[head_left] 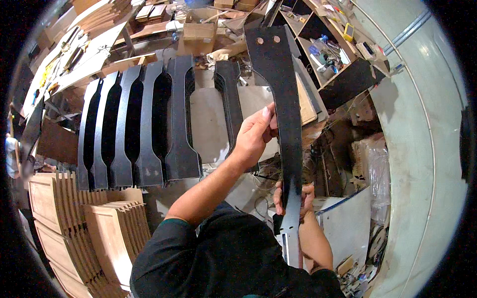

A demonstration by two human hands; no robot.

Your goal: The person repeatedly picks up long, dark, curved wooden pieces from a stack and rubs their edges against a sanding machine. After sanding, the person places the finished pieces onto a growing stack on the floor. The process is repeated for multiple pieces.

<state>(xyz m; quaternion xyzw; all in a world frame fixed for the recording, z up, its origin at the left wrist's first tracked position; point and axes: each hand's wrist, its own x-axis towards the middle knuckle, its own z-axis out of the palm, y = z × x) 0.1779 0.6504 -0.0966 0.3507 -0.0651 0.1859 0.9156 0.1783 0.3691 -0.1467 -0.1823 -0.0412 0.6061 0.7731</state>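
Note:
A long black panel [283,94] with a narrow waist and wider ends stands nearly upright in front of me, two round holes in its far end. My left hand [257,131] is closed on its left edge around the middle, thumb upward. Lower down, my right hand [305,197] grips the panel from behind, fingers showing on both sides of it. Stacks of similarly shaped black panels [179,129] lie in a row to the left. Another stack [229,94] sits just beyond my left hand.
Wooden door panels [52,208] stand stacked at the lower left. A cardboard box [198,31] is at the back, with a cluttered workbench [84,62] far left. Right of me are dark shelving [353,82] holding small items, a plastic-wrapped bundle [378,179] and a pale wall [432,119].

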